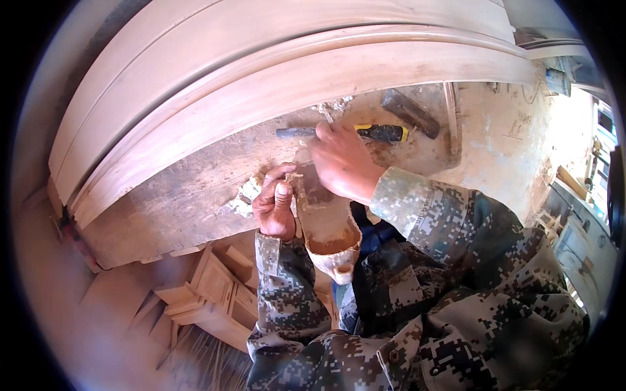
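Observation:
My left hand (276, 203) is closed, its thumb and fingers bent together beside the edge of a long, dirty cut-open plastic container (329, 221). A small pale scrap (293, 177) shows at its fingertips; what lies inside the grip is hidden. The container has brown residue inside and a stubby spout or loop at its near end. My right hand (344, 163) reaches over the container's far end with fingers bent down and pressed together, their tips largely hidden. Just beyond it, a chisel-like tool with a black and yellow handle (385, 133) lies on the bench, its middle covered by the hand.
The worn wooden bench (163, 195) carries pale crumpled shavings (244, 195) left of my left hand. A dark block-like tool (411, 113) lies at the far right. Long pale wooden panels (293, 65) stand along the far side. Wooden cabinet parts (208, 293) sit below left.

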`<state>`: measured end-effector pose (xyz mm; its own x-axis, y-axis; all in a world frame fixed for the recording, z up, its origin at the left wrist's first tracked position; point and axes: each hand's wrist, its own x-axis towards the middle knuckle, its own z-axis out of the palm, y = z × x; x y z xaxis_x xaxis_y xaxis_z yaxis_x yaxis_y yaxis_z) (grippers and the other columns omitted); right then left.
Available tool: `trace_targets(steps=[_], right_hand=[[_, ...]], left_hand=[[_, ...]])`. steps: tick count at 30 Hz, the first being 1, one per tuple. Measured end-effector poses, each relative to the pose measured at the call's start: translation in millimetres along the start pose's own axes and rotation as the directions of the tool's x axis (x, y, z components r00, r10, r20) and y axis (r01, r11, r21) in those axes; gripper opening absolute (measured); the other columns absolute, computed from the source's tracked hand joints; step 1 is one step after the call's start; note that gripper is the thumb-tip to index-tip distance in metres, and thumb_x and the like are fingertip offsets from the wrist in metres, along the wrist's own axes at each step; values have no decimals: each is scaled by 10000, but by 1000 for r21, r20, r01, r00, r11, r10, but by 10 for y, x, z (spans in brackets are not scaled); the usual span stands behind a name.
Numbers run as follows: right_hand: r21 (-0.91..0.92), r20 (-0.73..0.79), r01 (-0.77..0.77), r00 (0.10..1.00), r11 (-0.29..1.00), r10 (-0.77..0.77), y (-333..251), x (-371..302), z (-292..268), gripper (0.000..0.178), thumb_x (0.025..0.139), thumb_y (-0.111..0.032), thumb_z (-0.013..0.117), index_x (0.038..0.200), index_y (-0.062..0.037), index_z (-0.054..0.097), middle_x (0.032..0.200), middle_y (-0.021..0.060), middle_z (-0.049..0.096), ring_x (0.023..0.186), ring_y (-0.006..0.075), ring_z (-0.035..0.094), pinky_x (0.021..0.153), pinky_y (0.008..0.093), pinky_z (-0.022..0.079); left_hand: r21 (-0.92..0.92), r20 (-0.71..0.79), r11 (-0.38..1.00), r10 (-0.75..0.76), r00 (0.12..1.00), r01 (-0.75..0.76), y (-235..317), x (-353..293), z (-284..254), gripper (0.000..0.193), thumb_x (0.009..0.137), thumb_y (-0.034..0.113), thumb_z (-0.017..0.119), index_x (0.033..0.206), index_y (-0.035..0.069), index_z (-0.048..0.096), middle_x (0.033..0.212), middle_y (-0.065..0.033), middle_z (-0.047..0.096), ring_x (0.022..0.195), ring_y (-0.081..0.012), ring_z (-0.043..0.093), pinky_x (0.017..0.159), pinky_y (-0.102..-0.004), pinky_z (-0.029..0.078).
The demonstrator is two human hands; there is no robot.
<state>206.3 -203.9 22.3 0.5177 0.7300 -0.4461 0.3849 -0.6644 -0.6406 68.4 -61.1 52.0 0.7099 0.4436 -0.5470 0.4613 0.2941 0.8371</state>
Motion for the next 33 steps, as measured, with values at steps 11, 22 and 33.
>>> trace_targets(steps=[11,22,33], right_hand=[[166,38,-107,994,980,102,-39,95,2,215,887,-116,610,1072,-25,669,1107,178,618,994,368,701,779,500,570],[-43,-66,-102,993,994,99,-42,-16,9,225,891,-107,614,1081,7,652,1034,196,656,870,356,734,710,466,601],[-7,-29,-95,995,995,95,-81,-13,32,352,867,-92,617,1188,52,630,1048,231,672,840,375,731,724,496,592]], left_hand=[[696,291,565,342,894,-443,576,126,480,149,920,108,680,797,35,641,906,-109,707,856,-305,582,802,-421,475],[120,-196,963,262,945,-242,1018,-481,-447,266,977,195,705,825,-23,716,994,-157,736,952,-219,643,821,-388,522],[987,-37,162,146,989,13,402,-13,-700,436,782,-42,681,1196,78,745,1537,-125,528,1277,-349,556,1137,-478,412]])
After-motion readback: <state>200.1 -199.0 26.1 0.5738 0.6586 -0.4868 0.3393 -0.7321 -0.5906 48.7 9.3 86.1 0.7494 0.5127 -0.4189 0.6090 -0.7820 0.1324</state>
